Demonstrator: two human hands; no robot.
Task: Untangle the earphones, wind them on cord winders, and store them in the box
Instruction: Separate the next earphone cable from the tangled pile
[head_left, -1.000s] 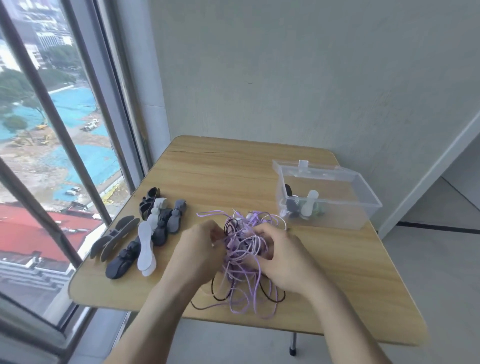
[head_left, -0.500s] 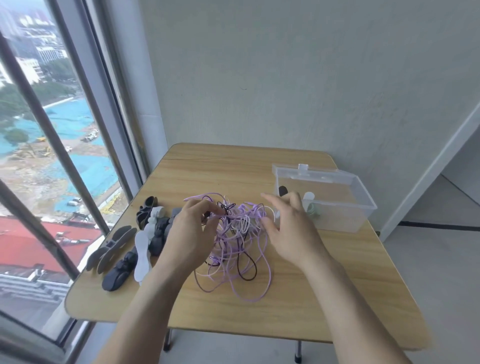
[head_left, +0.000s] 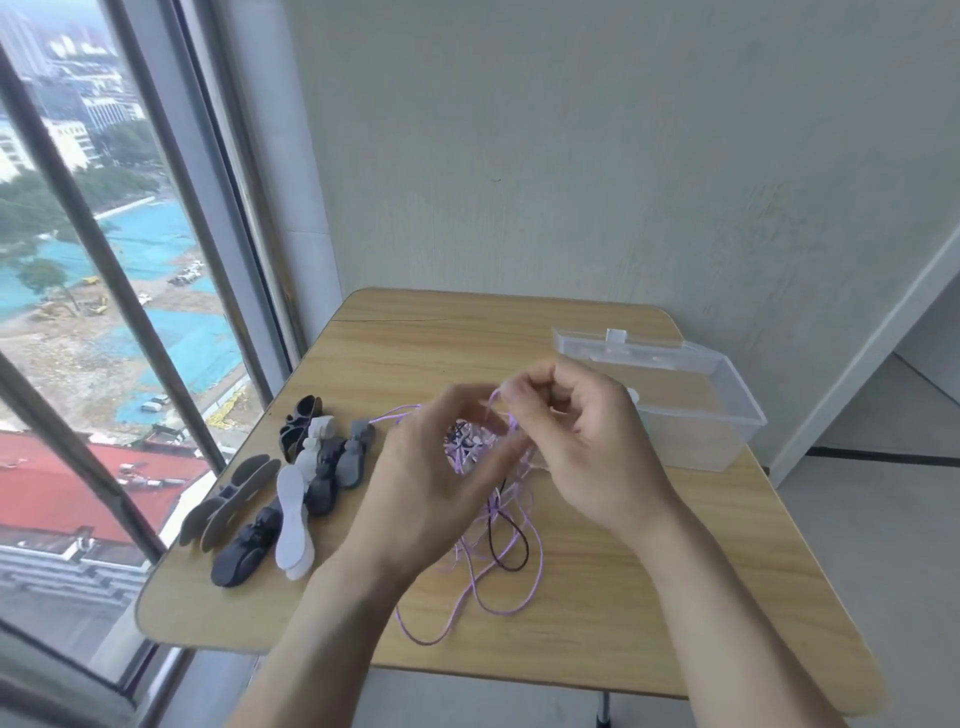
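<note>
Both hands worked the tangled earphones (head_left: 488, 499) over the table (head_left: 623, 597) — the right hand (head_left: 587, 441) pinched a purple cord raised above the tangle; the left hand (head_left: 431, 478) curled round the bundle. Cord winders (head_left: 291, 493) lay left — the box (head_left: 691, 410) right.

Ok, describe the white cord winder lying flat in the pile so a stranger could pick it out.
Start at the wooden table and go to its window-side edge, where a cluster of cord winders lies left of the purple earphone tangle. The white cord winder lies near the front of it, a long flat figure-eight; its close neighbours are dark grey or black.
</note>
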